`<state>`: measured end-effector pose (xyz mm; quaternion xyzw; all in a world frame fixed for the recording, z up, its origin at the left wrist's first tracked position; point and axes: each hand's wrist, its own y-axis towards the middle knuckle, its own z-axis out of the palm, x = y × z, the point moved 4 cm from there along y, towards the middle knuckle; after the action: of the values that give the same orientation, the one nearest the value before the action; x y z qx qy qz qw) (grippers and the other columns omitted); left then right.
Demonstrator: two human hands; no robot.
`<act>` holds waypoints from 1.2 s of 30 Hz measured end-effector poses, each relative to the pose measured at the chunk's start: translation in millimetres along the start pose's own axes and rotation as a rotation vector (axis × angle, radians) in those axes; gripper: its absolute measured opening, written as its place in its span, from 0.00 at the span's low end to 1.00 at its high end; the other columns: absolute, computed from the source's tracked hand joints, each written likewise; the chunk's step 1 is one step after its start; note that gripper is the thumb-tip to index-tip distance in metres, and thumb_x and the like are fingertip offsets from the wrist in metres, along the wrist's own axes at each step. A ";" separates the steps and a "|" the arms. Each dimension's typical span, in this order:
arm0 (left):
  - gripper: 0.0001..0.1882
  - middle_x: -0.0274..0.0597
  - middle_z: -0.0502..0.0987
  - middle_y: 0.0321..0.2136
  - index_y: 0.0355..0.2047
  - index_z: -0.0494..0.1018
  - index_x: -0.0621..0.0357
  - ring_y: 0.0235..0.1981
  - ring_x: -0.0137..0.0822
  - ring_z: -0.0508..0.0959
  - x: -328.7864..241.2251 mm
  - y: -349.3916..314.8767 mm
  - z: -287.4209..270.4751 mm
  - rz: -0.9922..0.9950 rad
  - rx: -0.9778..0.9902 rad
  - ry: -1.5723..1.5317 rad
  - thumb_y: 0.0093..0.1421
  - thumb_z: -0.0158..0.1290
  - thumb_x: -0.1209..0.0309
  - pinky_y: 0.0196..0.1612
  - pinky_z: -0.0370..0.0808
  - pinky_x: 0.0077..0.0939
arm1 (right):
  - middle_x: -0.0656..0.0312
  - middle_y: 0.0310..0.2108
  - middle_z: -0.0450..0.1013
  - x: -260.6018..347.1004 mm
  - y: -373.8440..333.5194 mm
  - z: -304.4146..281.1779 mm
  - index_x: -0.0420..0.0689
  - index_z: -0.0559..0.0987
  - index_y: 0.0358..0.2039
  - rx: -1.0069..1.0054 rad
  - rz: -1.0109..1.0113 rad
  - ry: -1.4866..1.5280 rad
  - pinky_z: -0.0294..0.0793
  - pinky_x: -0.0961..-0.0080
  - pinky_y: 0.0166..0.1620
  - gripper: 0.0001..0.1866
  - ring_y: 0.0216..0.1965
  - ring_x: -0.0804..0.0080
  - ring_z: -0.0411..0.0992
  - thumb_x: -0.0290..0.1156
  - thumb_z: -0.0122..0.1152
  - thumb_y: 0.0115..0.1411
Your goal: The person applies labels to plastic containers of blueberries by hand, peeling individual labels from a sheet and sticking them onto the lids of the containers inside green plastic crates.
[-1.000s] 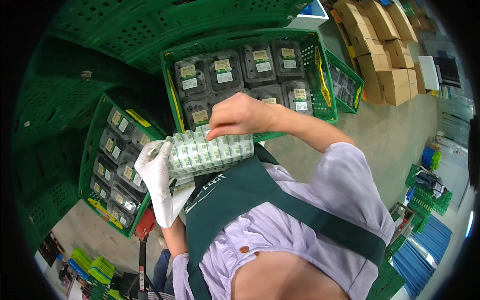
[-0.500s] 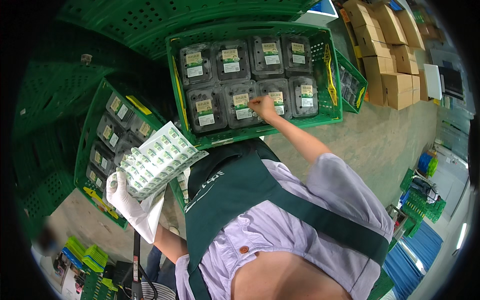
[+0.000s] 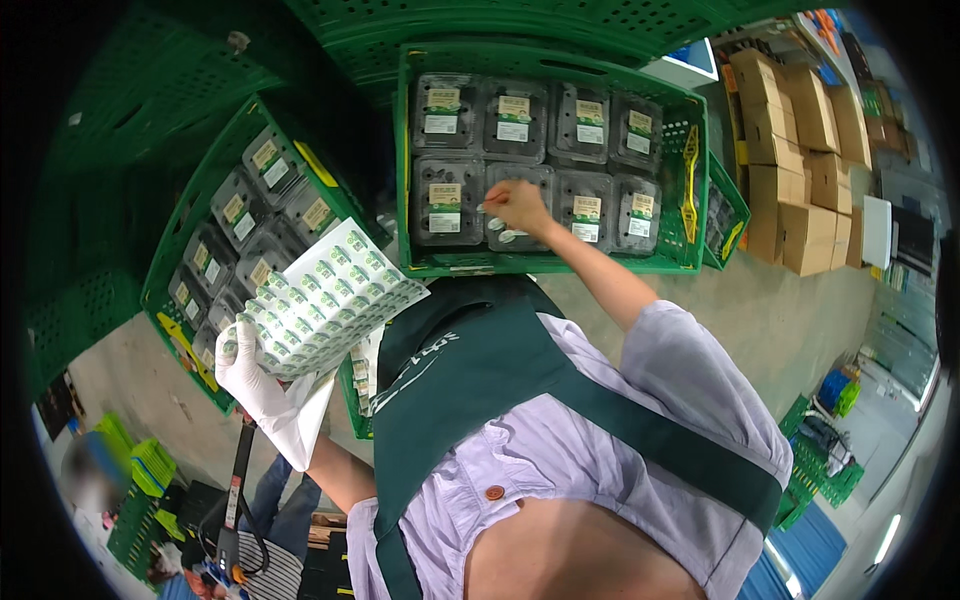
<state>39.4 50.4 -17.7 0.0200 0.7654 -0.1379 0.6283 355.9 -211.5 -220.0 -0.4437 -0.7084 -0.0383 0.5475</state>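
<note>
My left hand (image 3: 262,388), in a white glove, grips white sheets of small round green stickers (image 3: 345,285) by their lower left edge. My bare right hand (image 3: 522,208) is over the second clear plastic box (image 3: 540,176) in the near row of a green crate (image 3: 560,267). Its fingers are bent together, and a small round sticker (image 3: 483,208) shows at the fingertips. Two more pale round spots lie just below the fingers; whether they stick to the fingers or the lid I cannot tell. The boxes have dark contents and paper labels; my hand covers this one's label.
To the left stands another green crate (image 3: 228,398) of similar boxes, tilted in view. Tall green crates (image 3: 330,95) rise behind. Brown cartons (image 3: 790,195) are stacked at the far right. A person's jeans (image 3: 283,500) show at the lower left.
The crates have shifted rightward in view. Over the near row, my right hand has moved left, from between the second and third boxes onto the second. My left hand still holds the sheets.
</note>
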 end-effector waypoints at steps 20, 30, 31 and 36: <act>0.07 0.29 0.72 0.19 0.26 0.74 0.62 0.20 0.18 0.67 0.8 -52.3 -65.1 -0.136 -0.296 -0.018 0.50 0.57 0.71 0.24 0.64 0.15 | 0.51 0.07 0.62 -7.5 60.8 22.8 0.37 0.68 0.06 0.140 -0.566 -0.742 0.58 0.62 0.16 0.27 0.10 0.56 0.63 0.50 0.64 0.39; 0.07 0.35 0.74 0.23 0.27 0.73 0.65 0.24 0.23 0.71 5.8 -62.1 -112.9 -0.121 -0.500 0.013 0.49 0.56 0.73 0.29 0.68 0.17 | 0.69 0.12 0.67 89.4 74.2 -9.1 0.42 0.77 0.21 0.168 -0.209 -0.271 0.60 0.81 0.18 0.14 0.14 0.84 0.63 0.40 0.65 0.45; 0.07 0.34 0.74 0.24 0.28 0.73 0.66 0.24 0.23 0.71 3.8 -63.4 -120.8 -0.137 -0.507 -0.060 0.50 0.56 0.73 0.29 0.68 0.16 | 0.69 0.14 0.69 119.4 72.3 -0.4 0.42 0.76 0.22 0.167 -0.308 -0.363 0.61 0.82 0.18 0.14 0.15 0.84 0.63 0.40 0.65 0.46; 0.07 0.33 0.73 0.24 0.28 0.73 0.66 0.24 0.22 0.70 38.8 -42.3 -176.1 -0.096 -0.524 -0.057 0.52 0.55 0.73 0.30 0.66 0.15 | 0.67 0.20 0.72 216.9 64.6 59.9 0.41 0.76 0.29 0.263 -0.100 0.018 0.58 0.86 0.16 0.14 0.18 0.85 0.64 0.37 0.66 0.48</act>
<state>-145.7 45.8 -16.9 -0.1838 0.7570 0.0348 0.6261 353.4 -12.9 -96.0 -0.3316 -0.7237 0.0237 0.6047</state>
